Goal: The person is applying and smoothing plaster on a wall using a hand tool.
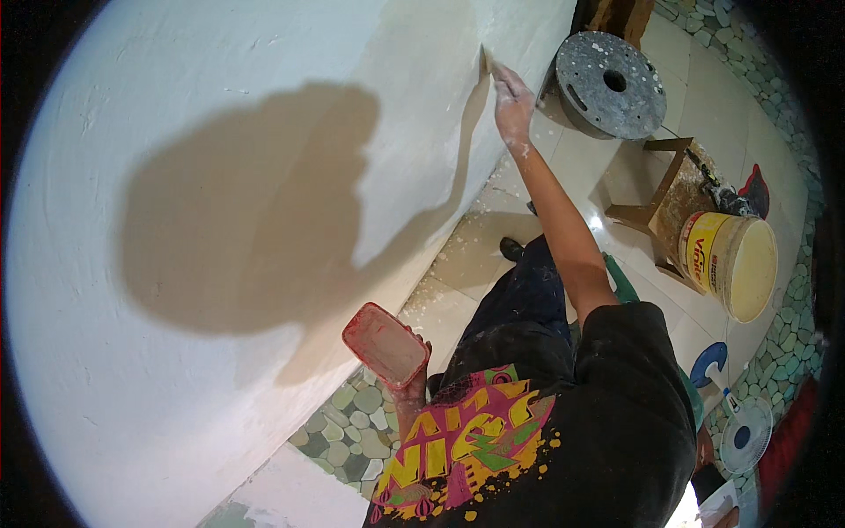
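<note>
My left hand (414,394) is wrapped round a shallow rectangular red tub (356,320), held low near the wall, its inside coated with pale paste. My right arm reaches up and away to the white wall (290,53). There my right hand (513,107), smeared with white, is closed on a putty knife (485,62), whose thin blade meets the wall surface. The knife's handle is hidden in my fingers. Shadows of my head and arm fall across the wall.
Right of the wall stand a round grey, speckled drum-like object (598,70), a wooden stool (669,189) and a yellow-labelled bucket (704,251). A white-and-blue fan (746,436) is at lower right. White splatters mark the floor tiles (466,255); pebble flooring (352,431) lies below the tub.
</note>
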### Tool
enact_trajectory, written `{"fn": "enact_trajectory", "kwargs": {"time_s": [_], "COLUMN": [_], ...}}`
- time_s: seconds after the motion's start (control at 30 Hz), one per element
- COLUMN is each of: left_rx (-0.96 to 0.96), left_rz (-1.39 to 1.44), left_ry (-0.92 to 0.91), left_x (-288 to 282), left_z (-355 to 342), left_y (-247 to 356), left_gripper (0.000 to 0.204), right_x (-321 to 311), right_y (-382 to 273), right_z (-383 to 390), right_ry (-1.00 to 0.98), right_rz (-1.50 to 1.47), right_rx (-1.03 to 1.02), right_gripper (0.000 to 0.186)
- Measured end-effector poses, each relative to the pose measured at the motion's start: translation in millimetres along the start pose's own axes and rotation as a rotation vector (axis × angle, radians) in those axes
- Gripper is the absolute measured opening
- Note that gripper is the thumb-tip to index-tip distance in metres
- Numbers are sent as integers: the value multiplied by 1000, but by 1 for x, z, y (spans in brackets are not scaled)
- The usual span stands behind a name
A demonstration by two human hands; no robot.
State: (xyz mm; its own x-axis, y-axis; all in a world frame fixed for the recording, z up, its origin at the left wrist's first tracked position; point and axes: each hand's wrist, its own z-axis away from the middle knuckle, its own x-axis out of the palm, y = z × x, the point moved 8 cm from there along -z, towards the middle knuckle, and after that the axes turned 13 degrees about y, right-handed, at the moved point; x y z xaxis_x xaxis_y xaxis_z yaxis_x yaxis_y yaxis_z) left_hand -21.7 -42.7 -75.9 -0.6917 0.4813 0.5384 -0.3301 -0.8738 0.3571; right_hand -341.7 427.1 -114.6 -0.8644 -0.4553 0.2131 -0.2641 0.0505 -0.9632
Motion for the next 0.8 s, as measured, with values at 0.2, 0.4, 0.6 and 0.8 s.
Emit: {"fn": "enact_trajectory", "kwargs": {"time_s": [0.2, 0.4, 0.6, 0.8], "left_rx": [10, 0, -16, 0], "left_rz": [40, 64, 33, 50], "left_ry": [41, 39, -37, 10], "left_x": [-9, -9, 6, 15], "left_z": [1, -9, -6, -8], "left_y": [3, 5, -5, -16], "left_gripper": [64, 64, 63, 65], "right_x": [7, -2, -2, 5], "right_y": [-20, -20, -5, -17], "right_z": [112, 126, 13, 74], "right_ry": [-219, -428, -37, -178], "right_rz": [139, -15, -71, 102], "right_rx": [-123, -17, 175, 48], "right_gripper": [27, 34, 32, 32]}}
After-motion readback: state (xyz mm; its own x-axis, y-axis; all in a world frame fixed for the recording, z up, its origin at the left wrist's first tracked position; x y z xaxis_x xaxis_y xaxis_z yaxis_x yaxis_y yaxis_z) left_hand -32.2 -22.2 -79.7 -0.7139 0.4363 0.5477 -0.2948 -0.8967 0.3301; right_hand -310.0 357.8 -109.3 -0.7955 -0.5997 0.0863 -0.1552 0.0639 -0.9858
